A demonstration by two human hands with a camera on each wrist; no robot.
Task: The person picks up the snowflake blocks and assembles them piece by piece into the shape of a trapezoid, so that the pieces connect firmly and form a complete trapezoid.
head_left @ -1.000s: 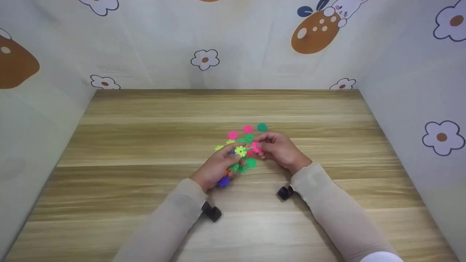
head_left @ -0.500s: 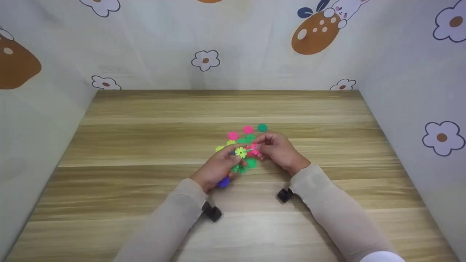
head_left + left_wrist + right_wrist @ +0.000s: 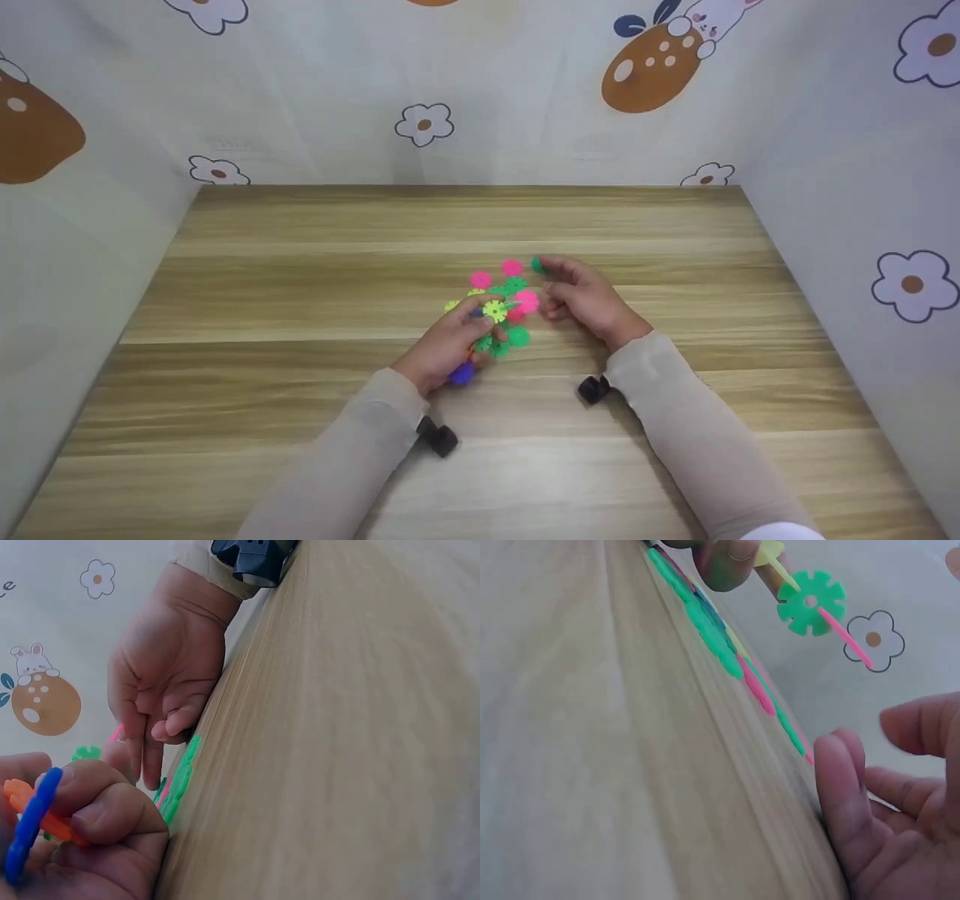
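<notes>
In the head view my left hand grips a chain of notched discs: a yellow disc by its fingertips and a pink disc at the far end. The right wrist view shows a green disc between the yellow and pink ones. Orange and blue discs show at my left fingers in the left wrist view. My right hand holds nothing, its fingers apart and its index fingertip over a teal disc, partly hidden; contact cannot be told.
Loose discs lie on the wooden table around the hands: pink ones behind and a green one in front. Printed cloth walls stand at the back and both sides.
My right hand has let go of the pink disc and moved back and right to the teal disc. The left hand still grips the chain, almost unmoved.
</notes>
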